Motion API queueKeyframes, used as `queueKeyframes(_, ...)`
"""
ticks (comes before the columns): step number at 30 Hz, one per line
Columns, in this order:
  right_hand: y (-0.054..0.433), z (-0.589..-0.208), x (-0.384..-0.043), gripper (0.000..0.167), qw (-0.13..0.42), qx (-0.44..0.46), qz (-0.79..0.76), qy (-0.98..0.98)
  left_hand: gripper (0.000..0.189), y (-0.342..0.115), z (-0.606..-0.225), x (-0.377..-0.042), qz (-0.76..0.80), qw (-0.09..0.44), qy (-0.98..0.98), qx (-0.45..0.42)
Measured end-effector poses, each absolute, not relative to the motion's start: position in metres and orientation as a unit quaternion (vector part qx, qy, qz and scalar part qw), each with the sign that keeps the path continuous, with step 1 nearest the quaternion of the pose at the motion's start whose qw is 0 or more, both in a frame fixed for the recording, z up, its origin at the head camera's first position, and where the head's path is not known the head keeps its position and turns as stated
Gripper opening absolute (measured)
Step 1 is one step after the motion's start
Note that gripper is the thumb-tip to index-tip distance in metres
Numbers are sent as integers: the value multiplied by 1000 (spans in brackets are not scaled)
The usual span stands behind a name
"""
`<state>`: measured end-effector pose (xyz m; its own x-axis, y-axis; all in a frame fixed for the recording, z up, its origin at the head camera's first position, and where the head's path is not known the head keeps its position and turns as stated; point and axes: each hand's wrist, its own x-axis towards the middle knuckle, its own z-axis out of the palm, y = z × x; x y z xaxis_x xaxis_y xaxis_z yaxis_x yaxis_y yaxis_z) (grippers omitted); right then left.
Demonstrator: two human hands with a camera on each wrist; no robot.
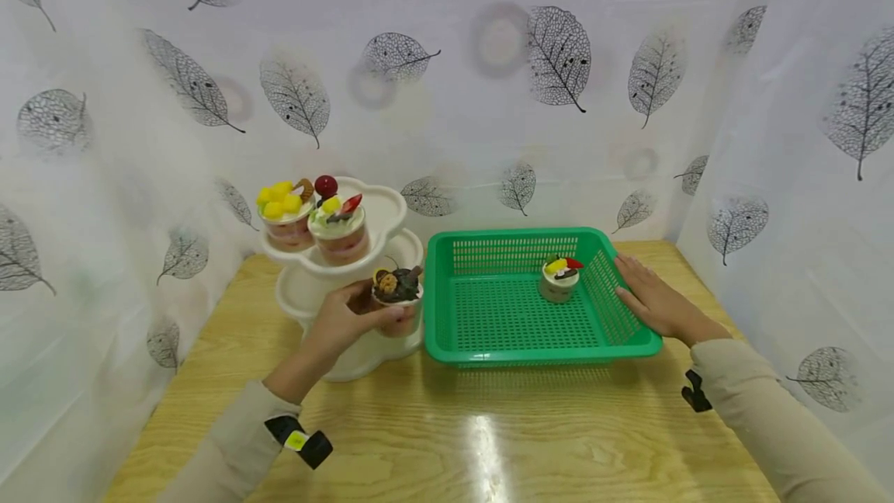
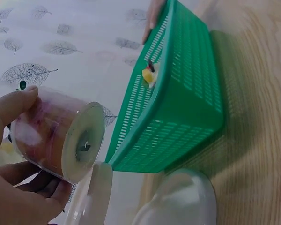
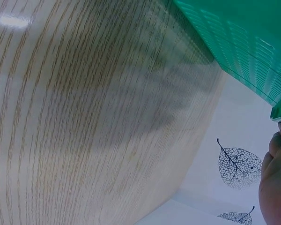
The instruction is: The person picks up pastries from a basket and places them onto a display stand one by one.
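Note:
My left hand (image 1: 344,318) grips a clear dessert cup (image 1: 400,320) with a dark chocolate-and-cookie topping, thumb on one side and fingers on the other. In the left wrist view the cup (image 2: 56,136) is tilted, its flat base showing above the white tier (image 2: 96,197) of a stand. My right hand (image 1: 656,300) rests with extended fingers on the right rim of a green plastic basket (image 1: 517,357). One fruit-topped dessert cup (image 1: 559,286) stands inside the basket, towards its right side.
A white tiered stand (image 1: 384,212) with scalloped plates is left of the basket. On its top tier sit a mango-topped cup (image 1: 288,231) and a fruit-topped cup (image 1: 340,243), with a red cherry (image 1: 325,186) behind. A leaf-print curtain (image 1: 447,123) hangs behind the wooden table (image 1: 559,433).

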<state>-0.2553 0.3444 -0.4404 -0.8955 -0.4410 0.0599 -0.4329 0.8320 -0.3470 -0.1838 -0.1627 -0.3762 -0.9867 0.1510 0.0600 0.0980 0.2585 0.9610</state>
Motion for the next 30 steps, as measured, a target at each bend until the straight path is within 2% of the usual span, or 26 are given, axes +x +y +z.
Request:
queueKeyframes(4,344,-440,-254,63,7,-231,-188,955,53,-166,-375,-183,616,28,784,77)
queueKeyframes(13,344,-440,-254,62,9,-228,-191,955,67,-176,-373,-183,623,17,781,46)
queueKeyframes(21,343,-440,-253,62,2,-234,-192,953,58,-188,-379,-185,613,-19,790,8)
queueKeyframes(30,344,-442,-255,62,3,-230,-186,955,63,-191,-386,-189,595,-48,802,4)
